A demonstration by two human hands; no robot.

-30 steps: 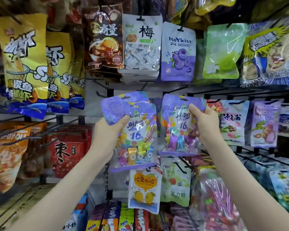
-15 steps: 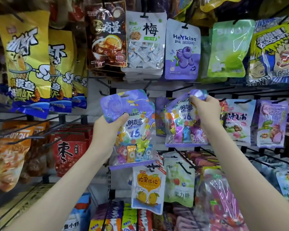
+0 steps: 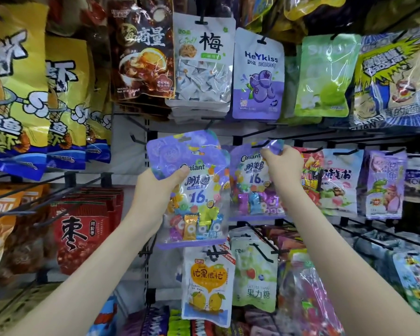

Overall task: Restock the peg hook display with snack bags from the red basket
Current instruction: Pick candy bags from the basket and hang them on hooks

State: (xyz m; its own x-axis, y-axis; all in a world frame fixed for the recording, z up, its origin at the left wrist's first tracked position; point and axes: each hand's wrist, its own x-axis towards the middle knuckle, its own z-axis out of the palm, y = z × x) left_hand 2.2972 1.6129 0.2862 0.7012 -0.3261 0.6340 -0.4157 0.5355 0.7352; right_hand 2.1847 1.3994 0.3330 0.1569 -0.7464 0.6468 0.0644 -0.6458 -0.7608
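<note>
My left hand (image 3: 155, 190) grips a purple candy bag (image 3: 194, 187) marked "16" by its left edge, thumb across the front, and holds it up before the display. My right hand (image 3: 283, 166) pinches the crumpled top of a second, matching purple bag (image 3: 250, 185) right at a black peg hook (image 3: 261, 144) in the middle row. That bag hangs below my fingers, its header bent over. Whether the hook passes through its hole is hidden by my fingers. The red basket is out of view.
Bare black hooks (image 3: 137, 139) jut from the grey back panel above my left hand. Yellow shrimp-snack bags (image 3: 15, 93) hang at left, red date bags (image 3: 83, 226) below them. A mango bag (image 3: 207, 284) and a green fruit-candy bag (image 3: 255, 275) hang beneath.
My right hand has shifted from the bag's side to its top corner and lifted it up against the hook, crumpling the header. My left hand keeps its bag almost still.
</note>
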